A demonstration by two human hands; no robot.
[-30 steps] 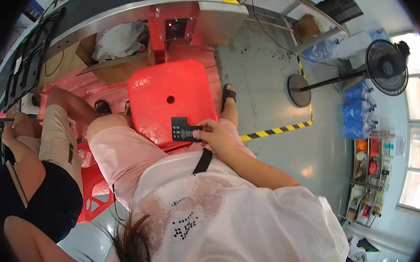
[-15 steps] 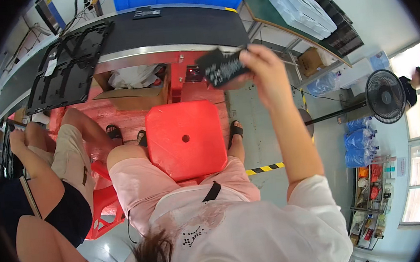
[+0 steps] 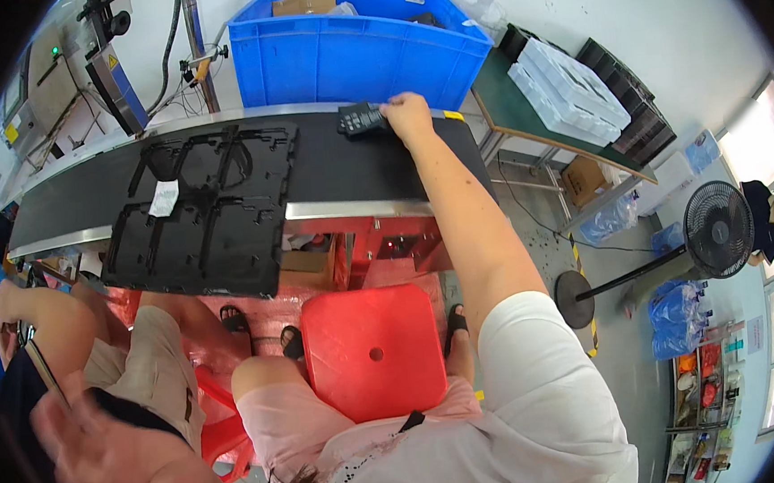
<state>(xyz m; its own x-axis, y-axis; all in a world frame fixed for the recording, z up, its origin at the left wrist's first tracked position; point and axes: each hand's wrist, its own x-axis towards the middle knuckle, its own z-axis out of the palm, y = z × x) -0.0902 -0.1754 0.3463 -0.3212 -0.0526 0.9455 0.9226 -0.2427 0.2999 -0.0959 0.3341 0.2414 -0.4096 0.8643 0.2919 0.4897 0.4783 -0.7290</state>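
Flat black rectangular pieces (image 3: 359, 120) with white printing, battery-like in shape, are at the far part of the dark conveyor belt (image 3: 337, 169). My right hand (image 3: 407, 117) reaches out over the belt and pinches the right end of them. How many are in the grip and how many rest on the belt, I cannot tell. At the lower left, my left hand (image 3: 120, 462) is raised, smeared by motion, with its fingers apart and nothing seen in it. A black plastic tray (image 3: 198, 232) with moulded compartments lies across the belt's near edge, and a crumpled white paper (image 3: 164, 199) sits on it.
Behind the belt stands a large blue crate (image 3: 347, 60). A red stool (image 3: 375, 350) is between my legs. Another person (image 3: 126, 358) sits close on my left. White foam trays (image 3: 569, 90) lie on a green table at right, near a black fan (image 3: 717, 218).
My right hand has carried the black pieces from above the near edge onto the belt. My left hand has come into view. The view has tilted up, showing more of the crate and tray.
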